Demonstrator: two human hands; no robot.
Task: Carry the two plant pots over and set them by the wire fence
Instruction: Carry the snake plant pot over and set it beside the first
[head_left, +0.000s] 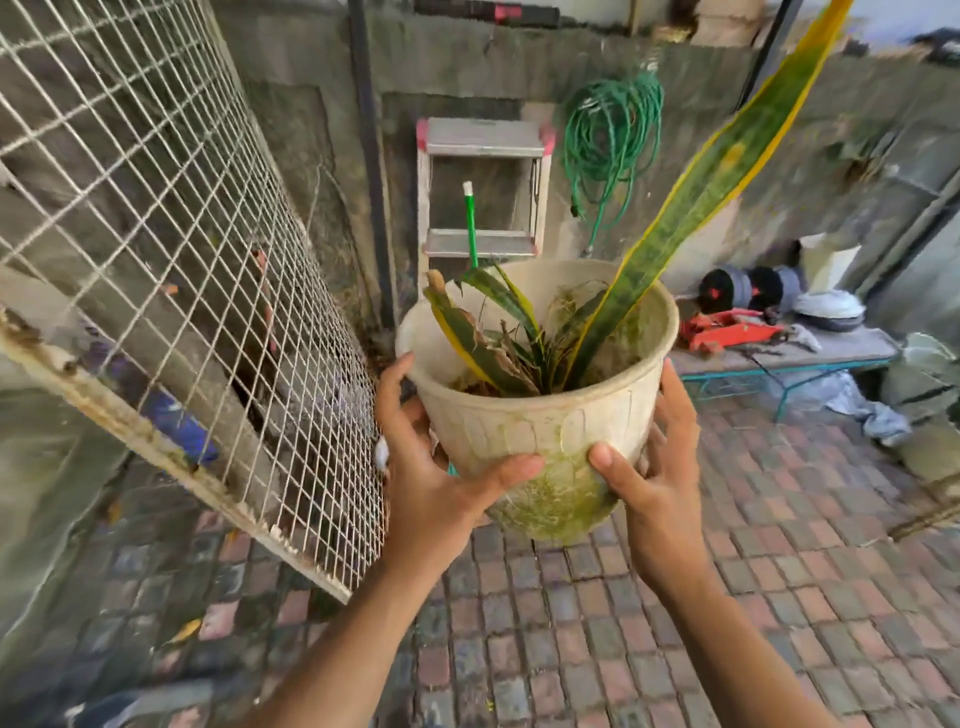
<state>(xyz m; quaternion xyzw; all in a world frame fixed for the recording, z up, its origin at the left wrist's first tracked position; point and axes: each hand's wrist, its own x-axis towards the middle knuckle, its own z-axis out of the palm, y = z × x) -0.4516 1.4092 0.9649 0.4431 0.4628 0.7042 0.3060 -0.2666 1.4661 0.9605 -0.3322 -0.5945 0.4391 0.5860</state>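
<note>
A cream plastic plant pot (540, 415) is held up in the air between both hands, above the brick paving (675, 597) and just right of the wire fence (171, 249). Its wall is moulded with shallow vertical ribs and is stained green with algae, thickest on the lower belly. The rim is broad and rounded. Inside grows a snake plant (691, 202): one long strap-shaped leaf, mottled dark green with yellow edges, rises up and to the right out of the top of the frame, while shorter leaves at the left of the pot are bent, browned and dry at the tips. Dry litter and thin roots lie over the soil.

The left hand (431, 467) has its grip closed on the pot's left side, thumb laid across the front wall and fingers curled behind. The right hand (654, 467) is clasped on the right side in the same way, thumb pressed on the front. The two thumbs lie near each other on the algae patch, not touching.

The fence is a white-painted mesh panel in a rusted, flaking frame, leaning at a tilt against a rough grey concrete wall (649, 83). The paving is small rectangular blocks in reds and greys, damp and dark near the fence. Against the wall stands an aluminium step ladder (483, 140) with red end caps; a coiled green hose (613, 135) hangs to its right. Further right, a low table (831, 351) with a teal metal frame carries a red tool (727, 327) and dark round objects.
</note>
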